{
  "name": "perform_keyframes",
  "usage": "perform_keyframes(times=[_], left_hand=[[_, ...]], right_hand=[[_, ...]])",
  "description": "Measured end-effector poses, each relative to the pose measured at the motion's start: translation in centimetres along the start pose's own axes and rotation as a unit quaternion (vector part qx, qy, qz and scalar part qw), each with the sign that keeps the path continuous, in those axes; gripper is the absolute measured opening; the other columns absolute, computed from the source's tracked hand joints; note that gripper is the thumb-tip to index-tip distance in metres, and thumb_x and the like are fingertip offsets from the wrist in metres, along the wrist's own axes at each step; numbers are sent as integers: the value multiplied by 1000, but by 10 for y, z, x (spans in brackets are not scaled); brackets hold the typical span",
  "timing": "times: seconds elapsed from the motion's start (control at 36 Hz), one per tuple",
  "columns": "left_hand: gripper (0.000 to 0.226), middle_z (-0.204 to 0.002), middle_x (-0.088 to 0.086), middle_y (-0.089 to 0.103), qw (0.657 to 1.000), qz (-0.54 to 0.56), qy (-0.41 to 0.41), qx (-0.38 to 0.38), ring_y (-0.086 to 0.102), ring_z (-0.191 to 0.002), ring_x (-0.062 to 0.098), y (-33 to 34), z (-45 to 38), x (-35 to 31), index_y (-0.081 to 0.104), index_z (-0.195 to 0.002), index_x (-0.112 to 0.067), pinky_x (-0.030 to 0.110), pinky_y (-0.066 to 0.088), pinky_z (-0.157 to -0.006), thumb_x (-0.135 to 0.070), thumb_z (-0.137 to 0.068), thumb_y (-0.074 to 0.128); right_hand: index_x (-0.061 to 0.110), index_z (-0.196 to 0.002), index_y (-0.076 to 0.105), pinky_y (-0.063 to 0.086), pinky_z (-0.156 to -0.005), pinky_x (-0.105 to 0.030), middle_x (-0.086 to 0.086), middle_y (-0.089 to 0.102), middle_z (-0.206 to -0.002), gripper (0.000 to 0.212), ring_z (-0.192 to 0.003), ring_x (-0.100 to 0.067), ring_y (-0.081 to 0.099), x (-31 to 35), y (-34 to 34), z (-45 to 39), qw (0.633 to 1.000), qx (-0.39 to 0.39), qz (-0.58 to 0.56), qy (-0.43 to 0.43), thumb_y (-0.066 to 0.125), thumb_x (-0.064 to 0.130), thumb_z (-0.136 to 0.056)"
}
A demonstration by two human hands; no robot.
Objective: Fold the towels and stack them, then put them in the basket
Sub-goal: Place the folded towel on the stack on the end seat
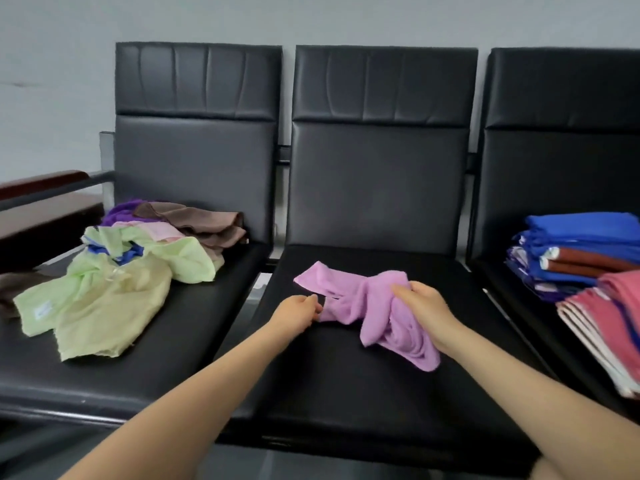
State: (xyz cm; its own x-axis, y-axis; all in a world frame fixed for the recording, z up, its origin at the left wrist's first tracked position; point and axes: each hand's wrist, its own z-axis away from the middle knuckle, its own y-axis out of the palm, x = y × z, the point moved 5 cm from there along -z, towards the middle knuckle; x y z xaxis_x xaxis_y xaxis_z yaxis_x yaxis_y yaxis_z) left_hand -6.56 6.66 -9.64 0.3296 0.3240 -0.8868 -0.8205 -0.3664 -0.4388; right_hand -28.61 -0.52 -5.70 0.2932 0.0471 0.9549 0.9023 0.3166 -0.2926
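Pink towel [367, 306] sat bunched on the middle seat [346, 393] of a black three-seat bench, roughly mid-cushion, slightly toward the back edge. We held it with both hands. Our left hand [299, 311] pinched a twisted section at the towel's left side, fingers curled in with the thumb on top. Our right hand [420, 306] gripped the crumpled bulk on the right, fingers wrapped round the cloth. One corner of the towel stuck out flat toward the seat's back-left, another flap hung down toward the front edge below our right hand. Towel was unfolded, all creased.

Left seat [156, 358] carried the unfolded pile: a pale green towel [104, 299] spread over the seat's left half with a small white label near its left corner, a brown towel [207, 223] heaped by the backrest, a purple towel [119, 213] peeking out behind, a bit of light pink cloth [159, 232] and a bit of blue cloth [128, 252] tucked between them. All were touching and overlapping.

Right seat [519, 296] held folded stacks: a blue stack [581, 237] near the backrest with rust-red folded towels [588, 261] wedged in it, and a rose-red stack [616, 313] just in front, toward the front edge, partly cut off by the frame edge. Stacks were blurred, so we couldn't count the layers.

A dark wooden armrest [45, 183] showed at the bench's left end.
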Motion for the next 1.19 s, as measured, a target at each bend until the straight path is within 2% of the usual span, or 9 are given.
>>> perform_keyframes(times=[0.11, 0.28, 0.39, 0.44, 0.64, 0.78, 0.89, 1.06, 1.19], left_hand=[[41, -99, 6, 70, 995, -88, 44, -19, 61, -91, 20, 8, -2, 3, 70, -93, -8, 35, 47, -91, -31, -100, 37], [48, -92, -1, 68, 977, -178, 113, -37, 64, -82, 16, 21, -5, 9, 67, -71, -19, 39, 52, -82, -48, -89, 33], [49, -85, -1, 69, 984, -147, 97, -35, 64, -81, 16, 24, -13, 5, 66, -72, -17, 36, 51, -80, -51, -91, 37], [48, -84, 1, 71, 988, -122, 93, -34, 65, -85, 17, 26, -18, 2, 68, -77, -13, 36, 50, -83, -48, -94, 40], [51, -78, 14, 66, 997, -11, 72, -32, 61, -74, 29, 32, -35, -2, 61, -71, -2, 38, 50, -80, -49, -83, 45], [36, -69, 8, 50, 990, 113, 53, -71, 44, -68, 18, 26, -44, -3, 54, -70, 4, 32, 38, -67, -25, -91, 54], [23, -79, 6, 50, 971, 215, 39, -100, 44, -76, 17, 15, -46, -2, 59, -81, -3, 31, 39, -69, -21, -93, 49], [28, -67, -1, 61, 950, 281, 27, -131, 54, -74, 23, -9, -49, -9, 61, -71, -12, 36, 48, -73, -14, -93, 44], [28, -67, 0, 62, 954, 273, 4, -127, 56, -75, 23, -15, -48, -10, 59, -70, -16, 42, 46, -88, -22, -93, 43]], right_hand=[[11, -95, 66, 48, -69, -23, -4, 65, -89, 20, -76, -14, 59, -7, -2, -6, 994, 82, 74, 15, 61, 30, -94], [11, -95, 70, 51, -91, -38, -8, 71, -90, 39, -89, -25, 67, -21, -8, -16, 966, 106, 192, 135, 67, 49, -85], [11, -80, 67, 44, -62, -27, -2, 64, -66, 38, -62, -17, 55, -16, -16, -31, 979, 56, 161, 117, 60, 47, -90], [7, -89, 70, 40, -54, -26, -7, 69, -76, 43, -63, -19, 54, -12, -18, -42, 984, 21, 144, 97, 56, 47, -92], [5, -90, 66, 47, -65, -30, -10, 66, -86, 52, -73, -24, 61, -17, -4, -70, 982, 15, 161, 94, 50, 54, -93], [14, -62, 59, 43, -55, -24, -4, 60, -59, 33, -55, -16, 56, -27, 7, -76, 987, 69, 104, 100, 73, 38, -79], [13, -88, 73, 47, -69, -30, -11, 69, -84, 12, -76, -21, 62, -30, 6, -80, 992, 90, -67, 63, 64, 22, -87], [16, -80, 71, 46, -69, -31, -8, 68, -79, 20, -75, -19, 61, -24, -8, -73, 977, 36, -210, -2, 56, 12, -92], [23, -90, 69, 42, -87, -18, 7, 62, -119, 12, -109, -6, 56, -3, -27, -62, 984, -35, -48, -170, 62, 14, -85]])
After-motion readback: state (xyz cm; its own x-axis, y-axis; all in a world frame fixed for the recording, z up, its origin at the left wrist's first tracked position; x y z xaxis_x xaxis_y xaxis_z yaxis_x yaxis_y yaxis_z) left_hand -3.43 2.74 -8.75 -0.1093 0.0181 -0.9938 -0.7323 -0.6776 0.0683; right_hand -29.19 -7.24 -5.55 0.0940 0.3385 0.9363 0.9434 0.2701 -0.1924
